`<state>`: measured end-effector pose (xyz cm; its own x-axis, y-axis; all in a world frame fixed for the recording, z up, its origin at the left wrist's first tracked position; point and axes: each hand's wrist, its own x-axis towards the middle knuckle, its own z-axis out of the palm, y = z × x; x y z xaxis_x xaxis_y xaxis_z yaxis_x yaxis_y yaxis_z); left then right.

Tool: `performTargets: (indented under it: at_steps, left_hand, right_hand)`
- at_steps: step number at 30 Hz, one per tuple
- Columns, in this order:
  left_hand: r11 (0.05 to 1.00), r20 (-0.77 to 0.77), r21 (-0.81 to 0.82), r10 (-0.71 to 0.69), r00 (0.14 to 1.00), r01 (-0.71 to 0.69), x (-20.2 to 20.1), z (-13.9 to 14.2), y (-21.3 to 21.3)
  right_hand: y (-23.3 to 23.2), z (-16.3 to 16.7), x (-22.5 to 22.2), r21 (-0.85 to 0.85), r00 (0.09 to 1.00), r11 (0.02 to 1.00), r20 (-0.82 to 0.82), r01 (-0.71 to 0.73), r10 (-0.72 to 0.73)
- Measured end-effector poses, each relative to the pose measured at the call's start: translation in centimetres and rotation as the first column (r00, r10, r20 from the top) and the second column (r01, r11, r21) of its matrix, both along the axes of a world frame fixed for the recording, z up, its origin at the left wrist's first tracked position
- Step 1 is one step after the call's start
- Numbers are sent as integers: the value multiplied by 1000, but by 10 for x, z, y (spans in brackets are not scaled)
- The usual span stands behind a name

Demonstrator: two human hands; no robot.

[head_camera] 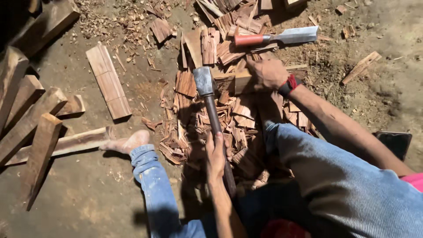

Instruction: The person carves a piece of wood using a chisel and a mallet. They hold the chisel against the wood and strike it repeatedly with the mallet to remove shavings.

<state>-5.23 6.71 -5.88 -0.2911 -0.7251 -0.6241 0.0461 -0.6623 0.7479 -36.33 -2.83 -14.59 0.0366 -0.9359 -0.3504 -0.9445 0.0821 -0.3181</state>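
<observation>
A person sits on a bare dirt floor [88,194], seen from above, with legs in blue jeans spread to either side of a heap of reddish wood chips [211,119]. The spread legs leave the work directly in front of the body, within reach of both arms.

At far left, several long rough-cut timber pieces [26,119] lean together, well apart from the work. One long plank [66,143] lies flat under the person's bare foot [128,142]. Near it a short flat board [109,82] lies alone on the dirt.

In the middle of the chip heap is a squared wooden block [238,79]. The right hand [267,74], wearing a red and black wristband, closes its fingers over the block's end, apparently to steady it.

The left hand [216,156] wraps its fingers tightly around the dark handle of a hatchet [210,105]. The grip sits low on the handle, and the grey steel head [203,80] is just beside the block, touching or nearly touching its left end.

Beyond the block, a broad chisel [277,37] with an orange handle rests on the chips, close to the right hand.
</observation>
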Motion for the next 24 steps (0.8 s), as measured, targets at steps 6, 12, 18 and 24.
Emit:
performTargets:
  at_steps: [6, 12, 18, 24]
  left_hand:
    - [1000, 159, -9, 6, 987, -4, -18, 33, -7]
    - [955, 24, -297, 2, 1000, 5, -20, 104, -16]
    - [999, 58, -40, 4, 998, -2, -60, 83, -25]
    - [988, 44, -153, -6, 999, 13, -52, 89, -27]
  right_hand:
    - [10, 10, 2, -140, 998, 989, -46, -45, 39]
    - [3, 12, 3, -81, 994, 996, -102, -44, 35]
    - [7, 10, 3, -98, 988, 992, -139, -81, 67]
    - [5, 9, 4, -88, 976, 991, -200, -102, 83]
